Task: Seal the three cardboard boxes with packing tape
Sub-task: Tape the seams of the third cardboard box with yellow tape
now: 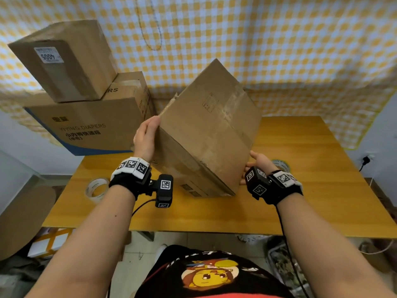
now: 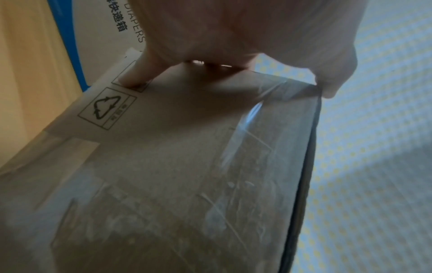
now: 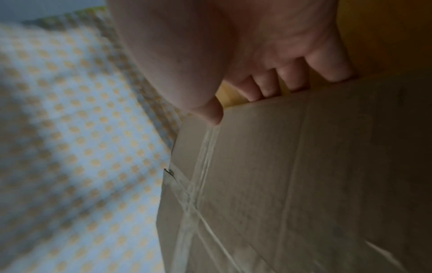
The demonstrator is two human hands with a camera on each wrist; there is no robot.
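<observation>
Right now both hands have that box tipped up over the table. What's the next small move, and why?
Probably lower the tilted box flat onto the table. It hangs at an angle, with the left hand gripping its upper edge and the right hand holding its lower side, so neither hand is free to reach the tape roll lying at the table's left edge.

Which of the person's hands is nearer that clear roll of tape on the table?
Left. The left hand grips the tilted box above the tape roll; the right hand holds its far side.
</observation>
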